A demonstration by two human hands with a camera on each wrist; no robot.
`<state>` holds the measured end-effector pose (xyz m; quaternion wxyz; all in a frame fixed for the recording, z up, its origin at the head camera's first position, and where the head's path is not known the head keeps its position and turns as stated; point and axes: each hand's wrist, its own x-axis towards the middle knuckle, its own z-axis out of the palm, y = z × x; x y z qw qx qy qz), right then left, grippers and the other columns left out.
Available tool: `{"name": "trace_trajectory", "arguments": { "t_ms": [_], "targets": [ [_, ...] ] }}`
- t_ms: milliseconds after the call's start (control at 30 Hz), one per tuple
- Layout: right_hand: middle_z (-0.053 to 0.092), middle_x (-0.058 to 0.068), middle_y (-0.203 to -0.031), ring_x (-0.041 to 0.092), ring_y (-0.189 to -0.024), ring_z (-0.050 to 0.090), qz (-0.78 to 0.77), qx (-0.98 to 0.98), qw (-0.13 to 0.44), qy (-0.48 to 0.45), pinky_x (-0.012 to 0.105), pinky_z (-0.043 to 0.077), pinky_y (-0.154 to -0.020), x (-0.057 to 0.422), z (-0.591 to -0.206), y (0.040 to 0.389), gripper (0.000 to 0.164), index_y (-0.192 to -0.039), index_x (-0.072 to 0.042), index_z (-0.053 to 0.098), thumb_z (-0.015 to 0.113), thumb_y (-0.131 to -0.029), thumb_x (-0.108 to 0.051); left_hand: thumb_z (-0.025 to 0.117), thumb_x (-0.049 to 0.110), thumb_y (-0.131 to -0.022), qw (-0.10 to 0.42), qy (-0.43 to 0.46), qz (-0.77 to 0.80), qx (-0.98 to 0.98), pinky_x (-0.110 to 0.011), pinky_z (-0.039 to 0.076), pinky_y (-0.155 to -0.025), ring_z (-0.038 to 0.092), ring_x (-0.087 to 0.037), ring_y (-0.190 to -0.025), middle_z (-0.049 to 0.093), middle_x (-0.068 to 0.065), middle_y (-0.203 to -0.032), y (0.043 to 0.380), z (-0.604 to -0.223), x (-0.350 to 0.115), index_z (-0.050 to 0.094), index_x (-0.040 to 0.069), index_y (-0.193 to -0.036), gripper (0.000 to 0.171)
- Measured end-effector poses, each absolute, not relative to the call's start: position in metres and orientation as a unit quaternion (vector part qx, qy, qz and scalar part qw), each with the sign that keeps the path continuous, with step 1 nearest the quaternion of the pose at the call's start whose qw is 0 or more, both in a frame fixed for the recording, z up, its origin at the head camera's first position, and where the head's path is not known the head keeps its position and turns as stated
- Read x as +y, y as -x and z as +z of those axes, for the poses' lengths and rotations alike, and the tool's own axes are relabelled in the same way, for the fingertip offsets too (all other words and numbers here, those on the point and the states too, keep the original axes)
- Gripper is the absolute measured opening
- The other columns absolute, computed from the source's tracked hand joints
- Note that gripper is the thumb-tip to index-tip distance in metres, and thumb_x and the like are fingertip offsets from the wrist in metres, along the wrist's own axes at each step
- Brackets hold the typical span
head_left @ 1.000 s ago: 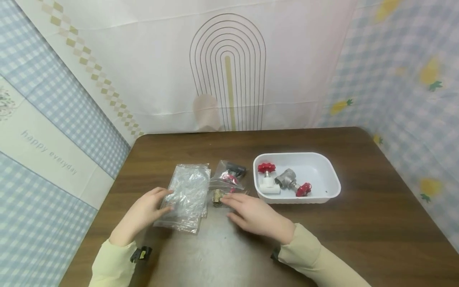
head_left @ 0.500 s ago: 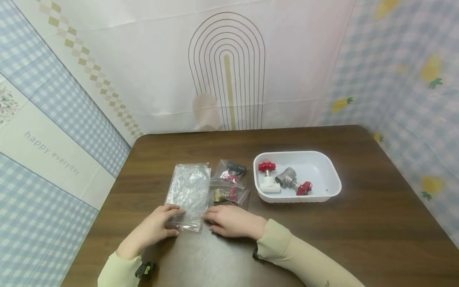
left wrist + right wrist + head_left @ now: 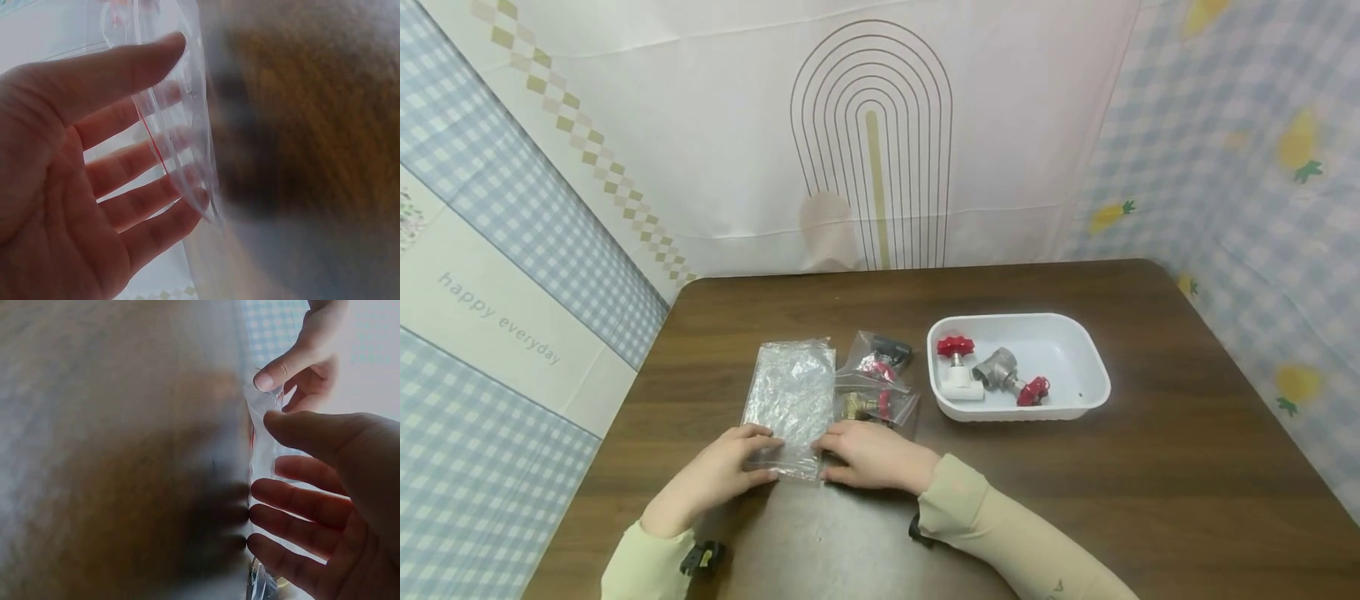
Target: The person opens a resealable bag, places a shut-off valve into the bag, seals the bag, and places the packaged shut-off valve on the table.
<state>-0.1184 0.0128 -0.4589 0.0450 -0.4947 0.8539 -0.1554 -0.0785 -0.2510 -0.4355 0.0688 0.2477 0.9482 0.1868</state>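
A stack of clear plastic zip bags (image 3: 792,392) lies flat on the wooden table. At its near left corner is my left hand (image 3: 722,467), fingers over the plastic and thumb by the near edge. In the left wrist view the clear bag (image 3: 181,131) passes between thumb and fingers, which stand spread apart. My right hand (image 3: 872,454) touches the stack's near right side with fingers extended. The right wrist view shows those fingertips (image 3: 257,512) along the bag edge, thumb apart from them. Just beyond this hand sits a bagged brass valve (image 3: 857,407) with a red handle.
Behind the brass valve lies another bag holding a black valve (image 3: 891,348) with a red handle. To the right stands a white tray (image 3: 1093,392), with a white plastic valve (image 3: 961,383) and a grey metal valve (image 3: 997,368) inside. Patterned cloth (image 3: 737,150) hangs behind the table.
My right hand has moved left and nearer from over the bagged brass valve to the stack's right side. My left hand has slid toward the stack's near corner.
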Motion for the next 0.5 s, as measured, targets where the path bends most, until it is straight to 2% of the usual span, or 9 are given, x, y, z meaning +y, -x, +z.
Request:
{"name": "trace_trajectory", "arguments": {
  "t_ms": [133, 233, 333, 400, 500],
  "targets": [
    [0.067, -0.002, -0.113, 0.009, -0.100, 0.065, -0.170, 0.858, 0.038, 0.484, 0.023, 0.052, -0.089, 0.011, -0.457, 0.121, 0.039, -0.129, -0.013, 0.066, 0.068, -0.096, -0.036, 0.072, 0.013, -0.093, 0.037, -0.257, 0.189, 0.947, -0.045, 0.056, -0.086, 0.068, -0.026, -0.098, 0.070, -0.007, -0.108, 0.081, -0.432, -0.251, 0.074, 0.005, -0.111, 0.020],
    [0.067, 0.001, -0.114, 0.010, -0.100, 0.065, -0.197, 0.856, 0.032, 0.477, 0.023, 0.052, -0.090, 0.010, -0.452, 0.126, 0.039, -0.130, -0.009, 0.065, 0.068, -0.097, -0.031, 0.070, 0.009, -0.093, 0.000, -0.248, 0.190, 0.950, -0.043, 0.058, -0.079, 0.070, -0.023, -0.090, 0.073, -0.005, -0.101, 0.087, -0.423, -0.250, 0.076, 0.006, -0.105, 0.014],
    [0.066, 0.006, -0.123, 0.015, -0.108, 0.065, -0.226, 0.856, 0.026, 0.464, 0.026, 0.051, -0.097, 0.011, -0.444, 0.129, 0.044, -0.137, -0.006, 0.060, 0.065, -0.099, -0.029, 0.070, 0.009, -0.093, -0.036, -0.215, 0.182, 0.959, -0.043, 0.058, -0.073, 0.070, -0.023, -0.083, 0.074, -0.008, -0.101, 0.093, -0.410, -0.254, 0.076, 0.004, -0.104, 0.014],
    [0.066, 0.007, -0.125, 0.015, -0.106, 0.064, -0.245, 0.857, 0.024, 0.453, 0.026, 0.051, -0.096, 0.013, -0.440, 0.131, 0.047, -0.141, -0.005, 0.056, 0.064, -0.100, -0.028, 0.069, 0.008, -0.093, -0.057, -0.189, 0.175, 0.964, -0.041, 0.057, -0.066, 0.067, -0.019, -0.074, 0.073, -0.009, -0.100, 0.097, -0.400, -0.257, 0.076, 0.003, -0.106, 0.015],
    [0.066, 0.007, -0.120, 0.012, -0.093, 0.062, -0.270, 0.856, 0.019, 0.440, 0.024, 0.052, -0.087, 0.017, -0.436, 0.134, 0.049, -0.143, -0.005, 0.055, 0.064, -0.100, -0.027, 0.067, 0.008, -0.095, -0.087, -0.168, 0.167, 0.968, -0.037, 0.049, -0.057, 0.056, -0.013, -0.064, 0.072, -0.007, -0.094, 0.106, -0.388, -0.263, 0.075, 0.002, -0.106, 0.016]
  ]
}}
